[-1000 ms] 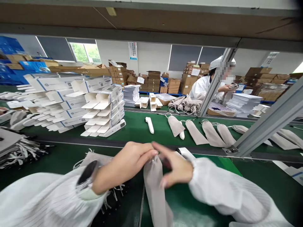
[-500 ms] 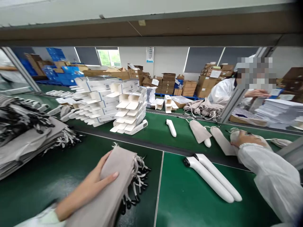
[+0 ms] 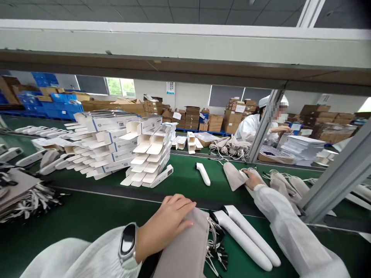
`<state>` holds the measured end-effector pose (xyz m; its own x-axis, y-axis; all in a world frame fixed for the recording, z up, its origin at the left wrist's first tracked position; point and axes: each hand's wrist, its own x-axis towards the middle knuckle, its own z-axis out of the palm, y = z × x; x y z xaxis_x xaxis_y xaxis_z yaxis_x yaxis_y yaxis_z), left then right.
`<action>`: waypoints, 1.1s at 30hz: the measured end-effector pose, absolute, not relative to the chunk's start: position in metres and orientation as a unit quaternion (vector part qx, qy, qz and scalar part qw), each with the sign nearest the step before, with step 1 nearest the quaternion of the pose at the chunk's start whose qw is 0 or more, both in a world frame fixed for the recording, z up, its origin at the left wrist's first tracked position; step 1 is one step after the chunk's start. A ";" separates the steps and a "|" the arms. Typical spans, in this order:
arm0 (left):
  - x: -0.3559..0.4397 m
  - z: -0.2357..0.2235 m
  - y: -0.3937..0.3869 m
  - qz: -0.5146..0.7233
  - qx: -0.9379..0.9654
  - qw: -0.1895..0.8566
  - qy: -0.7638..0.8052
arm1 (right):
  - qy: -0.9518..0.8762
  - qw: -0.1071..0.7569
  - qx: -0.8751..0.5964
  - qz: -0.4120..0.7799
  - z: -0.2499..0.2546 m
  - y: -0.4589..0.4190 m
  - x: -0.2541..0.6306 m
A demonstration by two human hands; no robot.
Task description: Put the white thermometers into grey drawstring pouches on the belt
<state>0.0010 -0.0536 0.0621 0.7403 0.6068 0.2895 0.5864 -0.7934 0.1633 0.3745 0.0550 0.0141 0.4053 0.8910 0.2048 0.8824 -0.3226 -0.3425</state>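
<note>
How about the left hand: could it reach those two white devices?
Probably yes: the left hand rests on stacked pouches, and the two white devices lie beside them, with only cords between.

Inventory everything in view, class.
Surfaces: two, green, near and far
Near pouch stack: one, grey, front centre
Near devices: two, white, right of stack
Far device: one, white, beyond
Far pouches: several, grey, to its right
Left pouch stack: one, grey, left edge
Cartons: many, white, left
Paper stack: one, white, background right
Cardboard boxes: many, brown, background
Blue boxes: several, blue, background left
Co-worker: one, in white, right
Watch: one, silver-black, left wrist
Left grip: one, bare, on near stack
Right grip: one, bare, at far pouch
</note>
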 end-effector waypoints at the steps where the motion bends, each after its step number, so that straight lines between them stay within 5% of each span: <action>1: 0.002 0.065 -0.049 0.161 0.936 0.046 0.311 | -0.530 0.226 -0.817 0.024 0.013 0.053 0.384; 4: 0.004 0.061 -0.043 0.182 0.935 0.034 0.303 | -0.482 0.331 -0.809 0.064 0.025 0.038 0.407; 8: -0.003 0.044 -0.044 0.248 0.937 -0.080 0.234 | -0.433 0.662 -0.564 0.236 0.072 0.001 0.387; 13: -0.009 0.042 -0.042 0.217 0.944 -0.120 0.216 | -0.449 0.716 -0.379 0.378 0.113 -0.054 0.276; 21: 0.023 0.088 -0.052 0.149 0.951 0.023 0.269 | -0.484 0.655 -0.310 0.491 0.106 -0.063 0.207; 29: 0.035 0.105 -0.057 0.305 0.884 0.188 0.302 | -0.502 0.321 -0.404 0.694 0.086 -0.072 0.204; 33: 0.034 0.109 -0.063 0.262 0.897 0.192 0.299 | -0.526 0.283 -0.461 0.657 0.075 -0.090 0.191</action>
